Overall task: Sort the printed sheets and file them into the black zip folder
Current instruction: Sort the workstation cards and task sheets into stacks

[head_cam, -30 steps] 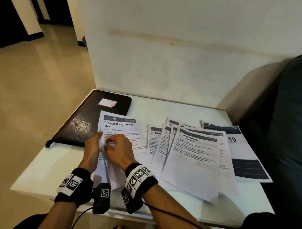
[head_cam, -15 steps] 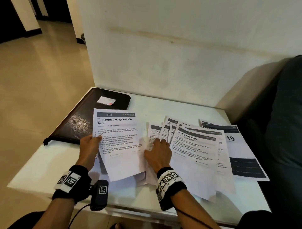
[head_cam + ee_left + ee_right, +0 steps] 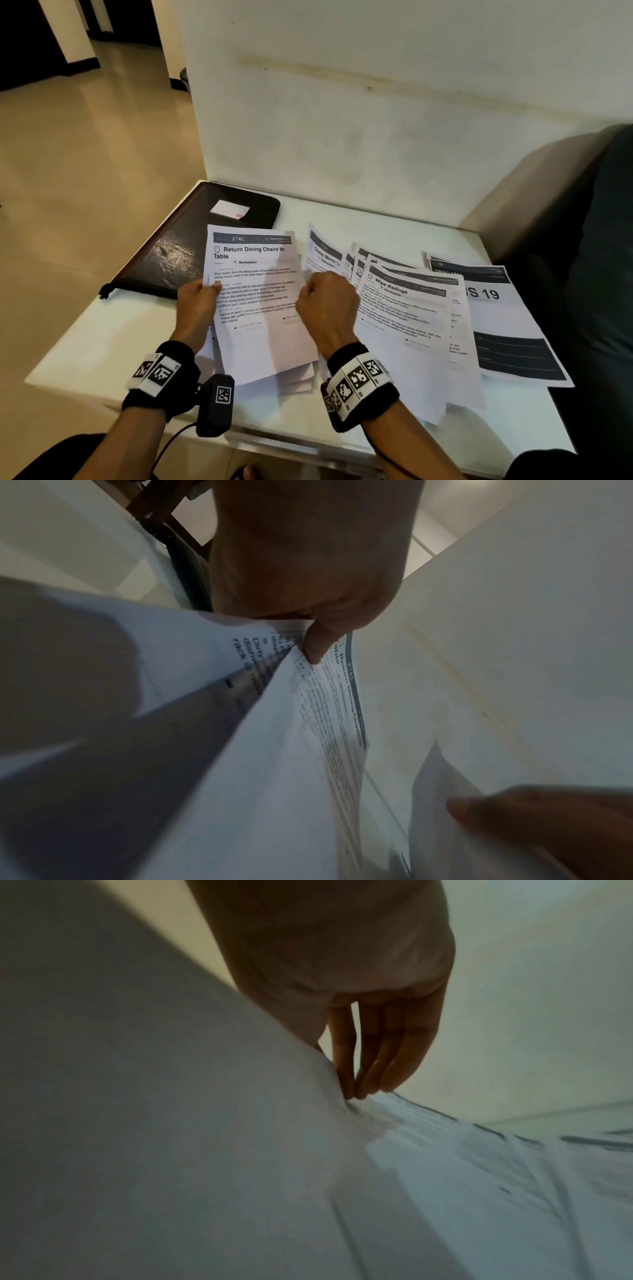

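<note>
Left thumb (image 3: 316, 645) clamps down on the top of a small stack of sheets, fingers curled underneath, so the left hand (image 3: 198, 305) grips that stack by its left edge. On top is the sheet headed "Return Dining Chairs to Table" (image 3: 257, 298), numbered 2741, and the wrist view shows another printed page fanned open beneath it. The stack sits lifted and tilted over the front left part of the table (image 3: 85, 342), its upper left corner overlapping the folder.

Over to the right hand (image 3: 329, 305): the fingertips (image 3: 359, 1088) are bunched together and pinch the near part of a single sheet headed "Close Mirror" (image 3: 322, 257), which stands up off the surface and curls away toward the wall. The rest of its heading is cut off from view.

Just right of that hand lies a fan of overlapping sheets, the top one reading "Wipe Railings" (image 3: 404, 315), spread across the middle of the table toward the front edge. Past the fan, by the right edge, a page with a dark header and a large "19" (image 3: 493, 294) lies flat.

The black zip folder (image 3: 191, 250) rests closed in the far left corner, a small white label (image 3: 229, 209) on its cover, and its zip pull (image 3: 104, 293) pokes out at the left edge.
</note>
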